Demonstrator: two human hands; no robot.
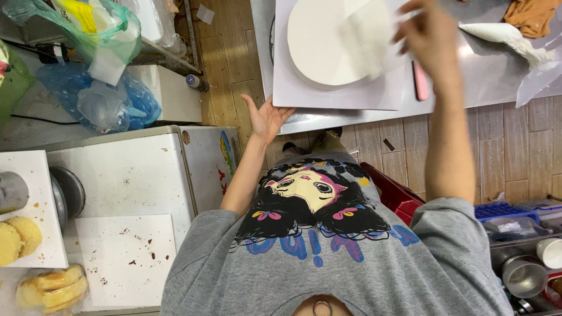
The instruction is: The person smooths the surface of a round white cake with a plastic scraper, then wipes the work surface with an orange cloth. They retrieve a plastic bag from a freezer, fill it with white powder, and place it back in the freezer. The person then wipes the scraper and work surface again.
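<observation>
- Head view, looking straight down the person's grey printed shirt [328,257] to a steel table [486,76].
- Left hand [267,119]: arm stretched forward, palm turned up, fingers spread loosely. Fingertips sit at the near left corner of the square white board [328,93], touching its edge or just under it; can't tell which. No closed grip visible.
- Right hand [430,35]: forearm extended straight over the table, hand raised above the board's right side, motion-blurred. It appears to pinch a thin translucent white sheet [369,38] that hangs over the round white disc [328,44]; exact grip can't be told through the blur.
- Disc lies on the board, toward its far side; board lies on the table at the near edge.
- Pink flat tool [420,81] lies on the table just right of the board, below the right wrist.
- Filled piping bag [503,36] lies farther right, well apart from both hands.
- White chest unit [129,175] on the left carries sponge cake pieces [20,237] and a crumb-marked white board [126,257].
</observation>
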